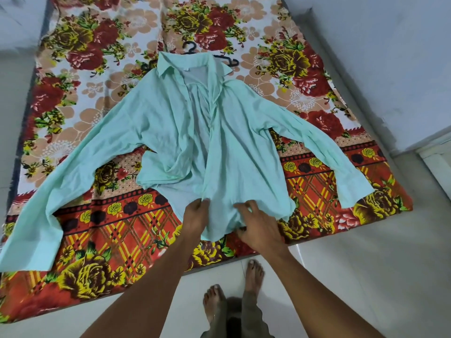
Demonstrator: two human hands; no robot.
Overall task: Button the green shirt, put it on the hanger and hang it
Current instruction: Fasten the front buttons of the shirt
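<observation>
thin mint-green cotton shirt (170, 123): light, floppy | left hand (195, 217) pinched placket just above fingertips | right hand (260, 226) fingers spread on hem | probably best grabbed at plackets

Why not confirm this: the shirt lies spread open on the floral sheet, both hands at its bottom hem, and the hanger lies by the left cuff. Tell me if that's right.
One detail is wrong. The hanger lies at the collar, partly under the shirt, not by the left cuff. The head view shows it. The rest holds: the shirt is spread open on the sheet, with the left hand and right hand at its hem.
</observation>
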